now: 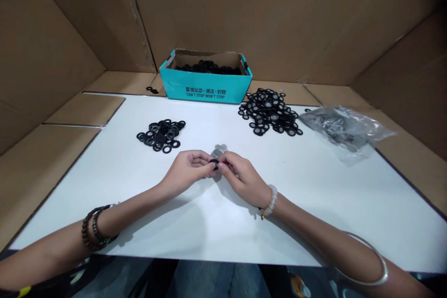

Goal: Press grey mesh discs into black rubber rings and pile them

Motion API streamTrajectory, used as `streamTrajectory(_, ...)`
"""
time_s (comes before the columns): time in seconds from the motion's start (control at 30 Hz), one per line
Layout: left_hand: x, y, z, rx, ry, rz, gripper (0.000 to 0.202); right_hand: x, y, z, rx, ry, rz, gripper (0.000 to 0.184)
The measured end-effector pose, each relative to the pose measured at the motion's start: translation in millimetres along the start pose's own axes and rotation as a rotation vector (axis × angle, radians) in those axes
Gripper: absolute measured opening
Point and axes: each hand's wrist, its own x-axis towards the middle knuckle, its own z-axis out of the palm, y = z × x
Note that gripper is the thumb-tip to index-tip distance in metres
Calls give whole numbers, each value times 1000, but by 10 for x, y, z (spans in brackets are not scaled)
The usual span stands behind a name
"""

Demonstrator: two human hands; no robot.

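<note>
A black rubber ring (214, 162) is pinched between my two hands above the middle of the white table. My left hand (186, 170) grips its left side with the thumb on top and the fingers curled behind. On the other side, the thumb and fingertips of my right hand (244, 179) close on the ring's edge; whether they also hold a small disc is hidden. Just beyond my fingertips lie several grey round mesh-like discs (219, 149), partly covered by my hands. Loose black rings (160, 136) form a pile to the left.
A turquoise cardboard box (206, 87) full of black rings stands at the back. Right of it are heaped black rings with grey centres (270, 111). A clear plastic bag (344, 130) of grey discs lies at the right. Cardboard walls (223, 4) surround the white table (139, 237).
</note>
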Motion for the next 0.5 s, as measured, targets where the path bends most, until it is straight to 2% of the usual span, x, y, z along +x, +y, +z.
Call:
streamTrajectory(0.23, -15, 22, 6, 129, 36, 16, 8, -8, -1, 22, -25, 1, -49, 14)
streamTrajectory(0.4, -10, 52, -30, -11, -71, -26, 17, 22, 36, -2, 376, -9, 178, 22)
streamTrajectory(0.5, -14, 73, -44, -69, -108, -52, 18, 45, 50, -5, 619, -30, 256, 29)
